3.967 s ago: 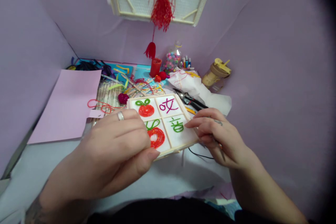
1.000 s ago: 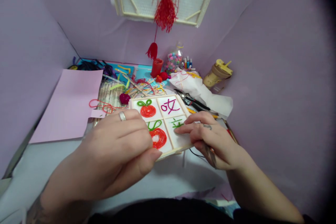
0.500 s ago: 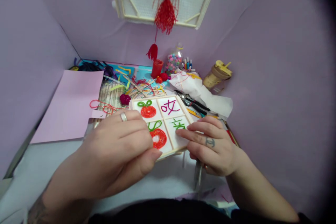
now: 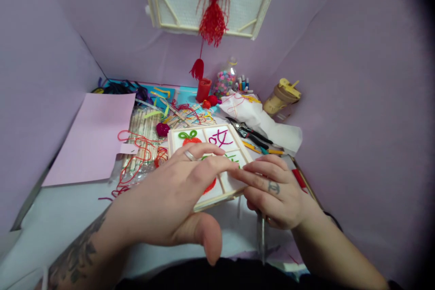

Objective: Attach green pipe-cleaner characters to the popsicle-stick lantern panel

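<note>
A white panel (image 4: 234, 185) in a light wooden frame, split into four squares, is tilted in front of me. It bears a red yarn fruit with green leaves (image 4: 188, 135), a purple yarn character (image 4: 220, 139) and a partly covered green yarn character (image 4: 233, 158). My left hand (image 4: 183, 186) is stretched over the panel, thumb apart, its index fingertip by the green character and close to my right index finger. My right hand (image 4: 275, 190) is at the panel's right edge, its lower fingers curled round a thin metal tool (image 4: 261, 235) that points down. The tool's upper end is hidden.
Pruning shears (image 4: 249, 132) lie behind the panel. Tangled red yarn (image 4: 141, 145) crosses a bundle of sticks (image 4: 137, 122), beside a pink sheet (image 4: 91, 136). A bottle of pom-poms (image 4: 224, 80), a red candle-like cylinder (image 4: 204, 89) and a lidded cup (image 4: 282, 95) stand behind. A framed lantern picture (image 4: 180, 2) hangs above.
My left hand has moved right across the panel, its fingers opening from a curl, and now covers more of the fruit pictures. My right hand stays nearly in place; the metal tool hangs more upright.
</note>
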`<state>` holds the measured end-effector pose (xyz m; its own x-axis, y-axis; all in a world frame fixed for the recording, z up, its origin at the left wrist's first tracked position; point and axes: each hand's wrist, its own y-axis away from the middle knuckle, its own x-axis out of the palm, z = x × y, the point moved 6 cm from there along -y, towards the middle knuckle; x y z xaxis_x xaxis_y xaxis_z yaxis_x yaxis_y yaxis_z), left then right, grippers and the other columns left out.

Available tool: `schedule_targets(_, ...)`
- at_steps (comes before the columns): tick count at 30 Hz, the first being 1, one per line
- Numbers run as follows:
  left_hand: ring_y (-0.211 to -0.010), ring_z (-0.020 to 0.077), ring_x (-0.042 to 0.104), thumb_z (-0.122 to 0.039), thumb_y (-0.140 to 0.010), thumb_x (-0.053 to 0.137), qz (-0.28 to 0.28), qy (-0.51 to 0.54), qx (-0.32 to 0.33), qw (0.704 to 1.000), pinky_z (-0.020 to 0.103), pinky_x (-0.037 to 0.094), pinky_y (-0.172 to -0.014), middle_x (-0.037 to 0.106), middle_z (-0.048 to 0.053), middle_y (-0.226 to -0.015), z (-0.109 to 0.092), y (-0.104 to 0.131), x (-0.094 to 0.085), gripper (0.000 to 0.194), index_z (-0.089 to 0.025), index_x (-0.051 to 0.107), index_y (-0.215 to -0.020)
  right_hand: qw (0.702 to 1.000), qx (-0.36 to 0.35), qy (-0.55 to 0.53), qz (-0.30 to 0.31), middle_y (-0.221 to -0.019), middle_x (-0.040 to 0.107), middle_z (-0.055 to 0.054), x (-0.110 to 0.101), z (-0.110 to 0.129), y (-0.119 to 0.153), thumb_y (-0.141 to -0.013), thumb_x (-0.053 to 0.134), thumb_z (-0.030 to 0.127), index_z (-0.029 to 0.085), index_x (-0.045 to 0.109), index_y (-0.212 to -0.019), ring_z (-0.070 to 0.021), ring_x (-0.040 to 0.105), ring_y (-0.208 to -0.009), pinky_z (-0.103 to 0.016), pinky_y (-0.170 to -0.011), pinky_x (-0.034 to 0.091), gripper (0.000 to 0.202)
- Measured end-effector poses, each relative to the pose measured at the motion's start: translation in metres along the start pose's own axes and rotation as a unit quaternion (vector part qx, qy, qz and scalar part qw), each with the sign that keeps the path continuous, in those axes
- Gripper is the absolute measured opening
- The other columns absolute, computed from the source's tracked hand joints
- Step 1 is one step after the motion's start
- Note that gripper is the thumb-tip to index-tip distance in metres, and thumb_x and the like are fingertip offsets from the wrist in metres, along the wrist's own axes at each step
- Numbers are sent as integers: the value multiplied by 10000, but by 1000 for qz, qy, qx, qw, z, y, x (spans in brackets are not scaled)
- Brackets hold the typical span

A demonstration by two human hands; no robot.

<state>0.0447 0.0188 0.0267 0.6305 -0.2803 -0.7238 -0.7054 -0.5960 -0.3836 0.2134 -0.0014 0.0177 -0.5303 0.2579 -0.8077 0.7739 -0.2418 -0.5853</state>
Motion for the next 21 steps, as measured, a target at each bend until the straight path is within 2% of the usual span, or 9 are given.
schedule_targets(5,-1270,392,508,-785,-850,421,57,1,-21,998,566,444,-1015,613,241,-1265,3,-10,9,818,-110,492,-1307,1000,4,-7,-14,-997,746,-89,0,0,2,-926,439,164,177,634,-774,-222,601,-925,-394,-770,476,248)
schedule_targets(9,-1277,391,508,-796,-826,459,100,-1,-39,994,572,399,-1066,607,242,-1272,5,-15,10,851,-92,506,-1302,1000,8,-5,-24,-992,754,-69,1,-1,2,-934,413,161,195,630,-749,-209,604,-896,-385,-750,486,287)
schedule_targets(12,-1259,388,527,-784,-828,475,107,-1,-36,994,577,375,-1086,621,239,-1245,4,-17,6,838,-82,506,-1284,999,14,-9,-30,-987,762,-60,-1,0,2,-936,418,162,201,624,-734,-204,606,-886,-384,-756,494,292)
schedule_targets(17,-1289,396,508,-771,-896,298,103,-20,-33,994,579,387,-1069,608,273,-1259,4,-18,-1,834,-59,492,-1286,999,27,-10,-41,-1001,776,-44,-3,4,9,-907,486,120,205,606,-714,-192,629,-919,-377,-810,503,243)
schedule_targets(21,-1259,366,536,-769,-889,349,112,-9,-27,993,540,421,-1053,622,246,-1245,3,-21,1,803,-80,509,-1269,998,30,-7,-49,-1025,778,-31,0,3,15,-900,500,119,215,594,-704,-188,635,-932,-377,-818,511,237)
